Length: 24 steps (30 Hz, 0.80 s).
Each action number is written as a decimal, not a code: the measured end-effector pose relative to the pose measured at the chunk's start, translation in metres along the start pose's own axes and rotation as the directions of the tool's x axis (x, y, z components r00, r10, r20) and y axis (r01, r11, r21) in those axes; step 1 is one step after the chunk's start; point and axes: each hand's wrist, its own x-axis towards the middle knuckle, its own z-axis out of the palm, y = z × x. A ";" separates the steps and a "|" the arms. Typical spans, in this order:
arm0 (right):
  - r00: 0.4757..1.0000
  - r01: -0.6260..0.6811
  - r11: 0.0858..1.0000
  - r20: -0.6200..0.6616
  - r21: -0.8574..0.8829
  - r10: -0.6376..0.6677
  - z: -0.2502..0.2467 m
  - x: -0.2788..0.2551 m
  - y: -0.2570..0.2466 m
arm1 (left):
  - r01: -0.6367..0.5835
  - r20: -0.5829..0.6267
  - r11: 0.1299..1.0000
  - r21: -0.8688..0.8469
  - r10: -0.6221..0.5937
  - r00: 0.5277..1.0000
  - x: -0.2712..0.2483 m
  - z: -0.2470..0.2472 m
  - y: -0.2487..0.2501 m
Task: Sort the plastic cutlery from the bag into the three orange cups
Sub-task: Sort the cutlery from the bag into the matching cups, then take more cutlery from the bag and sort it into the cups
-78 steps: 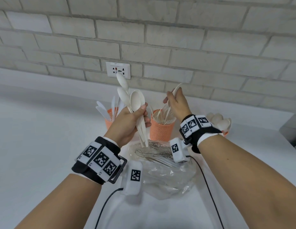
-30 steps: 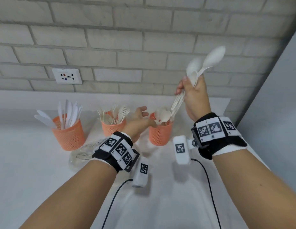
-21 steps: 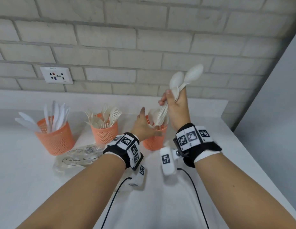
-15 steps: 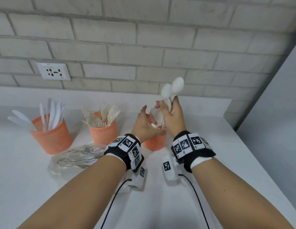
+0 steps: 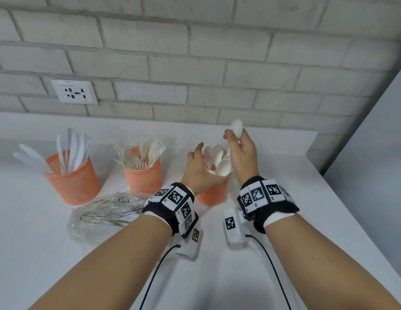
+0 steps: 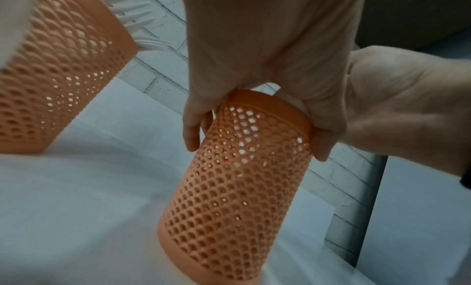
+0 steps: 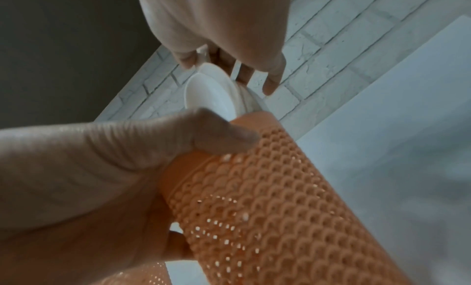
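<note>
Head view: we're near the end of the sort. Knife cup [image 5: 72,180], fork cup [image 5: 143,175] and spoon cup [image 5: 211,193] all stand loaded, and the plastic bag [image 5: 105,217] lies flattened behind our left wrist; a few thin shapes show through the film, but we can't tell if that's cutlery or print. Our right hand [image 5: 243,156] sits just above the spoon cup's mouth, fingers curled round the spoons [image 5: 236,128]: one bowl sticks out above the fingertips, handles already down among the spoons in the cup. Our left hand [image 5: 200,173] steadies that cup; in the left wrist view its fingers [image 6: 191,136] curl over the rim and down the mesh wall [image 6: 237,188], thumb on the other side, so it grips the cup. Right wrist view shows the right fingertips [image 7: 270,88] loosening round a spoon bowl [image 7: 209,92] just above the rim [image 7: 254,118]. Against earlier: 2.6 s back the left hand held the spoon bunch over the bag while the right was at the fork cup; a second ago the right hand had the bunch raised well above the cup with the left hand open beside it. Since then the bunch has dropped steadily into the cup and the left hand has closed on it. Left: let go, then check the bag.
</note>
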 end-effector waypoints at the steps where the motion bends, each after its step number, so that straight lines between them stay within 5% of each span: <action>1: 1.000 -0.008 0.997 0.020 -0.072 0.009 0.000 -0.001 0.004 | 0.003 -0.008 1.000 0.004 -0.003 1.000 -0.001 0.000 0.000; 7: 0.991 0.058 0.988 0.128 -0.144 -0.040 -0.007 -0.012 0.006 | 0.030 -0.003 0.999 -0.010 -0.030 1.000 -0.005 -0.004 0.003; 9: 0.975 0.120 0.919 0.221 -0.375 -0.037 -0.006 -0.008 0.001 | 0.046 0.027 0.999 0.007 -0.046 0.999 -0.007 -0.008 0.007; 12: 0.927 0.097 0.791 0.345 -0.604 0.150 -0.004 -0.006 -0.004 | 0.058 0.059 0.998 0.038 -0.060 0.996 -0.016 -0.023 0.021; 16: 0.958 0.238 0.809 0.269 -0.537 -0.102 0.001 -0.015 -0.025 | 0.001 -0.025 0.999 -0.050 -0.002 1.000 -0.038 -0.072 0.042; 19: 0.926 0.361 0.856 0.254 -0.370 -0.280 0.014 -0.030 -0.053 | -0.124 -0.119 0.983 -0.135 0.108 0.987 -0.070 -0.125 0.043; 22: 0.843 0.357 0.917 0.484 -0.178 -0.234 0.037 -0.059 -0.071 | -0.061 -0.059 0.984 0.167 0.072 0.996 -0.099 -0.164 0.017; 24: 0.728 0.326 0.931 0.672 -0.167 -0.134 0.055 -0.082 -0.073 | 0.062 0.026 0.907 0.416 -0.080 0.996 -0.110 -0.175 -0.011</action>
